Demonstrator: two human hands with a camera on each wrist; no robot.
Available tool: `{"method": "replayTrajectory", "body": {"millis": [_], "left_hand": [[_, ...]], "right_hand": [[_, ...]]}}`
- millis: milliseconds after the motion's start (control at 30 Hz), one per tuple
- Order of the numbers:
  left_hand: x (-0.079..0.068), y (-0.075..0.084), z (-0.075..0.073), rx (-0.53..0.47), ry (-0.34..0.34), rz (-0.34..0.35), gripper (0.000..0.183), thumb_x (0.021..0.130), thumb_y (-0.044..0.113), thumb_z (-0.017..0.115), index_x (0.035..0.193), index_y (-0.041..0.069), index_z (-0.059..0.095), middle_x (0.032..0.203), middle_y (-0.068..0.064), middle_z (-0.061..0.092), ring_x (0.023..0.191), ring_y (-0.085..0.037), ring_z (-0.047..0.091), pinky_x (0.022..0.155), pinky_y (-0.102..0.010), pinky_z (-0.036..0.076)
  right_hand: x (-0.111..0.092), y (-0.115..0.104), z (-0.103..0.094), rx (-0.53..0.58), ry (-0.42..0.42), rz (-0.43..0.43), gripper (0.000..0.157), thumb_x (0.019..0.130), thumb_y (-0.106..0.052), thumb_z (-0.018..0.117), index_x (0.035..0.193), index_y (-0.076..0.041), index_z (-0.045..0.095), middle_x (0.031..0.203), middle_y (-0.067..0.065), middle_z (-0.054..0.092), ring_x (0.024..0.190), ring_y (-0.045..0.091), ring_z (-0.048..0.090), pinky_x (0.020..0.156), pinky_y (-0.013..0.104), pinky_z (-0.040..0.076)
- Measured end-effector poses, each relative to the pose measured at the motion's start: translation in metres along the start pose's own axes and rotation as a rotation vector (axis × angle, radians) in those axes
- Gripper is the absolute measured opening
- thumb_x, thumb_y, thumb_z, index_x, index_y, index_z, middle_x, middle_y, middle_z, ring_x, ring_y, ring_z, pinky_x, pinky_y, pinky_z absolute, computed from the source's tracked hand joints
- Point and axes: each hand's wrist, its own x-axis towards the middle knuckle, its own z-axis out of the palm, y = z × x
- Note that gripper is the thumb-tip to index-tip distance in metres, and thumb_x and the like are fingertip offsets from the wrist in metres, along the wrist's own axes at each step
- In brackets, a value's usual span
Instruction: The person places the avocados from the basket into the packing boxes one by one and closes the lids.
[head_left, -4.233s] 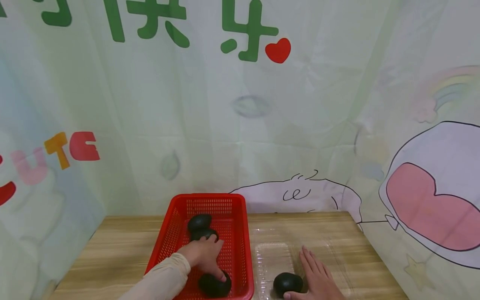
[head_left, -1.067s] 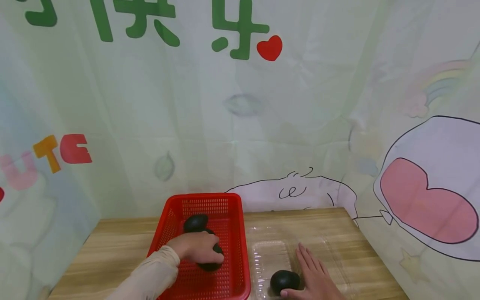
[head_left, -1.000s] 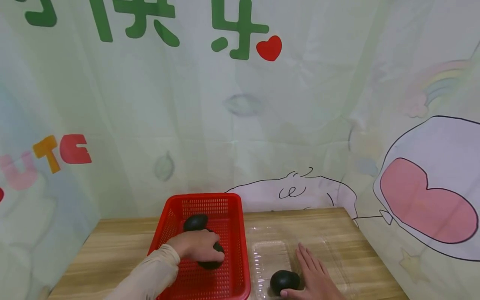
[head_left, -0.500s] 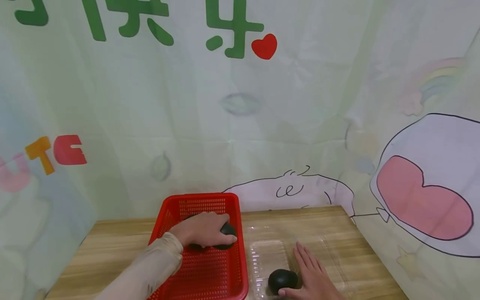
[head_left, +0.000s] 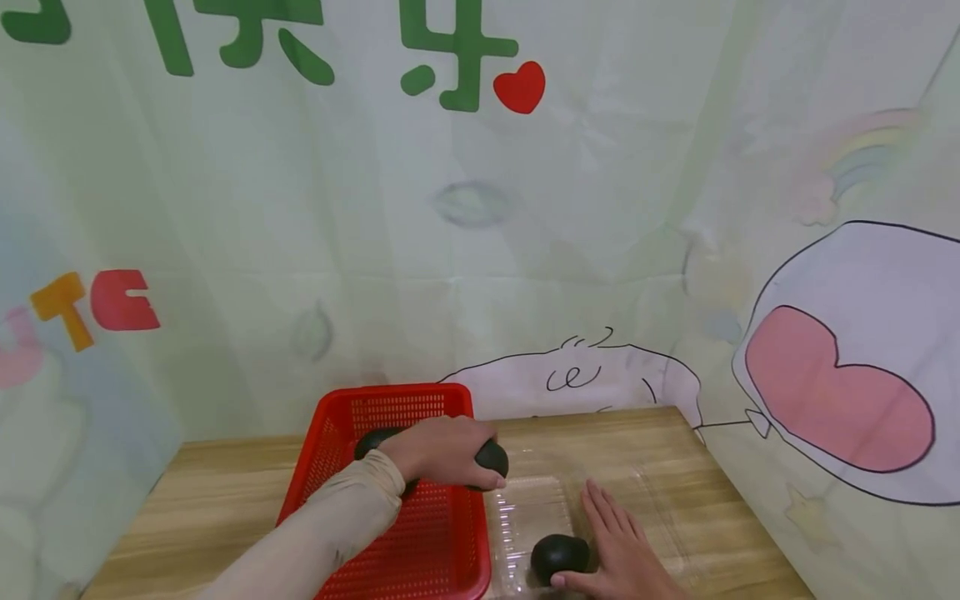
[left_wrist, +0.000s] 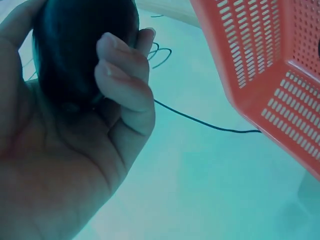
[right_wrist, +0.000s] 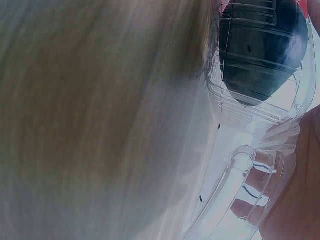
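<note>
My left hand (head_left: 446,450) grips a dark avocado (head_left: 492,458) over the right rim of the red plastic basket (head_left: 482,542). In the left wrist view, curled fingers wrap the avocado (left_wrist: 75,50) beside the basket's perforated wall (left_wrist: 250,45). Another avocado (head_left: 370,441) lies in the basket, and part of one more shows under my left wrist. My right hand (head_left: 626,554) rests with straight fingers on the clear plastic clamshell box (head_left: 534,500), thumb at an avocado (head_left: 558,557) in it. The right wrist view shows this avocado (right_wrist: 255,55) through the ribbed wall.
The box's transparent lid (head_left: 660,508) lies folded out to the right. Basket and box stand side by side on a wood-grain table (head_left: 217,492). A printed cloth backdrop (head_left: 390,250) hangs right behind the table. A thin dark cable (left_wrist: 210,124) shows below in the left wrist view.
My left hand took hold of the nearest avocado in the basket, lifted it and carried it away and right to the basket's right rim. The right hand has stayed at the box.
</note>
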Motion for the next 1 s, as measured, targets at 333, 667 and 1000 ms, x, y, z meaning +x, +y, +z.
{"method": "replayTrajectory", "body": {"millis": [333, 667, 1000], "left_hand": [[0.016, 0.017, 0.007, 0.100, -0.043, 0.052, 0.043, 0.078, 0.048, 0.070, 0.111, 0.023, 0.059, 0.082, 0.009, 0.055, 0.072, -0.010, 0.052, 0.055, -0.024, 0.046], [0.031, 0.036, 0.023, 0.219, -0.125, 0.076, 0.052, 0.069, 0.046, 0.080, 0.114, 0.028, 0.061, 0.095, 0.009, 0.060, 0.076, -0.010, 0.052, 0.061, -0.025, 0.049], [0.043, 0.050, 0.037, 0.242, -0.259, 0.118, 0.040, 0.068, 0.037, 0.085, 0.102, 0.034, 0.064, 0.084, 0.008, 0.059, 0.074, -0.013, 0.054, 0.062, -0.030, 0.050]], "right_hand": [[0.001, -0.001, 0.000, 0.029, -0.024, -0.002, 0.122, 0.064, -0.090, 0.049, 0.152, -0.010, 0.023, 0.161, 0.007, 0.015, 0.145, 0.034, 0.021, 0.106, 0.066, 0.025], [0.001, 0.001, 0.000, 0.036, -0.030, -0.007, 0.121, 0.065, -0.089, 0.050, 0.152, -0.009, 0.022, 0.161, 0.008, 0.015, 0.145, 0.035, 0.021, 0.105, 0.068, 0.025], [0.001, 0.002, -0.002, 0.051, -0.040, -0.006, 0.121, 0.066, -0.088, 0.050, 0.152, -0.009, 0.022, 0.160, 0.009, 0.015, 0.145, 0.035, 0.020, 0.104, 0.068, 0.025]]}}
